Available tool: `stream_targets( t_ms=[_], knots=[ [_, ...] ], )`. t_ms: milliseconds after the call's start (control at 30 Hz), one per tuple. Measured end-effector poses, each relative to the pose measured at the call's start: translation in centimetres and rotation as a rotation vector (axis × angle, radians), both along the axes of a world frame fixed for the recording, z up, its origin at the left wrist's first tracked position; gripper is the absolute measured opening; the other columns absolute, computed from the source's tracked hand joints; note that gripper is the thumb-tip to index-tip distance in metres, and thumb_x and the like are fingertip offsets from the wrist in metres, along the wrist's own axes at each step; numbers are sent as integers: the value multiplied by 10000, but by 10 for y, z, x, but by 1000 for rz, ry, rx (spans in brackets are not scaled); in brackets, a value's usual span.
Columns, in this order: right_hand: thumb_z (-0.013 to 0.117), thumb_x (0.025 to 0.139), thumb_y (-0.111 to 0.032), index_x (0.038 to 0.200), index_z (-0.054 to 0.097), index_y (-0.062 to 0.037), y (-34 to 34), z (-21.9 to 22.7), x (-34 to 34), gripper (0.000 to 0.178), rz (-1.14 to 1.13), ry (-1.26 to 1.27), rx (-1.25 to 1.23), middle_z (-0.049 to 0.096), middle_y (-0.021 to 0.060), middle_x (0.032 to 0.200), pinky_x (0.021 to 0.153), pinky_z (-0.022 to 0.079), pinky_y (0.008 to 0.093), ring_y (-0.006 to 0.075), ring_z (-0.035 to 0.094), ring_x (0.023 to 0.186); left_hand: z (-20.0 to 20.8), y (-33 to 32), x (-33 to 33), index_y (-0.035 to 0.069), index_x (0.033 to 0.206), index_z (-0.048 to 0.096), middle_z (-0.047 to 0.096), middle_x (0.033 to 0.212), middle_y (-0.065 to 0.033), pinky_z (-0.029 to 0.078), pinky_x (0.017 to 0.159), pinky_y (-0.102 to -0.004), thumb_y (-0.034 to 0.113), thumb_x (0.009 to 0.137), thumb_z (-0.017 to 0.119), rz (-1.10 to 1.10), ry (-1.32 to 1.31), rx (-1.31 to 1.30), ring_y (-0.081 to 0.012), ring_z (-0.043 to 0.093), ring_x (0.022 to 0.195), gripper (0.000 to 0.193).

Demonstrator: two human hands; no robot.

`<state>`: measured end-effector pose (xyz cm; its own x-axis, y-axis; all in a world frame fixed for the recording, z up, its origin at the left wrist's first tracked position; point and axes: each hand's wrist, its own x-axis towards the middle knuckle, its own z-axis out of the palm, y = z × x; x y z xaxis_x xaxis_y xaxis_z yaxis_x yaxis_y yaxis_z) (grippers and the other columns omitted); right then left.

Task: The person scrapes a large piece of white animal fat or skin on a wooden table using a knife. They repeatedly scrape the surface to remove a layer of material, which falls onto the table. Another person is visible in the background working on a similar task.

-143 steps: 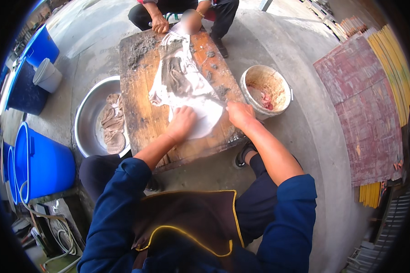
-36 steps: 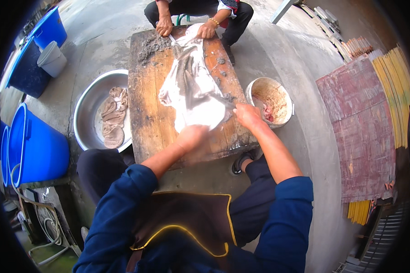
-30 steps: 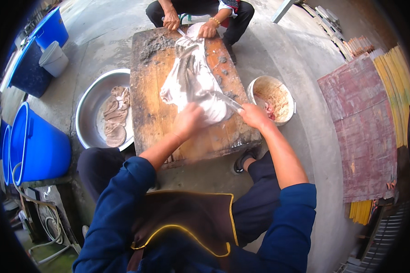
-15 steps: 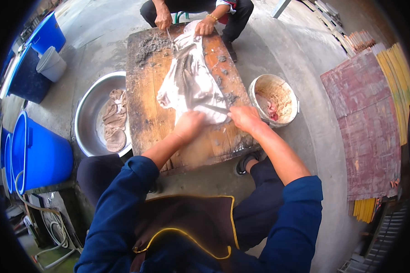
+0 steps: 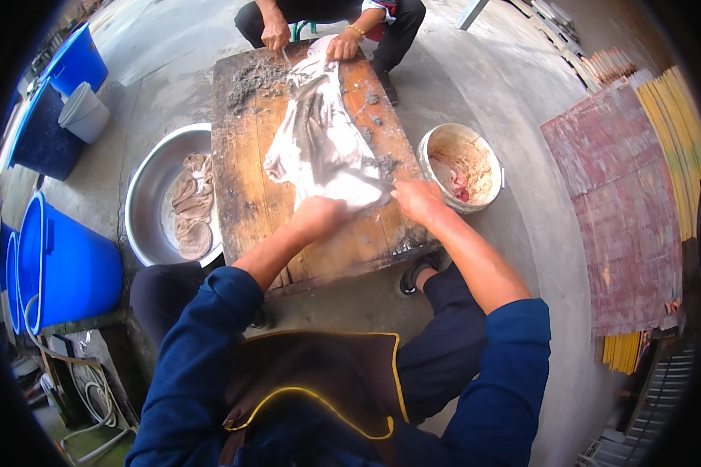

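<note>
A wet, whitish piece that looks like tripe or hide lies spread lengthwise over a worn wooden board. At its near edge my left hand is closed, its fingers partly blurred, seemingly gripping that edge. My right hand is wrapped round a knife at the near right corner of the piece; the blade is smeared and hardly shows now. Across the board, a co-worker's hand presses on the far end, while the other hand holds a thin tool against it.
Grey scrapings are heaped at the board's far left. Left of it stands a metal basin with brownish, folded pieces. A pale bucket with scraps stands at the right. Blue tubs line the left side.
The knife blade, plain to see between my hands before, is now blurred and mostly lost. My left hand has shifted slightly nearer to me. The co-worker's hands keep their places on the piece.
</note>
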<state>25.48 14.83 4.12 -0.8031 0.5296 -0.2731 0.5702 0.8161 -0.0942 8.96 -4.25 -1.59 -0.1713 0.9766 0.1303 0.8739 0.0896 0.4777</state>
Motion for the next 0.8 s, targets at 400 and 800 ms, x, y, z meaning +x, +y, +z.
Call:
stream_targets(
  t_ms=[400, 800],
  knots=[
    [571, 978, -295, 1072, 722, -78, 22, -1, 5, 281, -112, -11, 59, 720, 201, 1057, 884, 523, 503, 403, 682, 1026, -12, -3, 14, 82, 865, 598, 663, 690, -165, 533, 640, -487, 412, 928, 652, -26, 79, 8, -395, 667, 687, 341],
    [537, 1002, -325, 1062, 686, -70, 10, 1, 23, 302, -207, -17, 55, 715, 189, 1075, 892, 498, 511, 397, 665, 1053, -29, -20, 24, 52, 872, 592, 608, 916, -157, 525, 773, -477, 310, 906, 692, 74, -27, 182, -387, 623, 904, 279]
  ],
)
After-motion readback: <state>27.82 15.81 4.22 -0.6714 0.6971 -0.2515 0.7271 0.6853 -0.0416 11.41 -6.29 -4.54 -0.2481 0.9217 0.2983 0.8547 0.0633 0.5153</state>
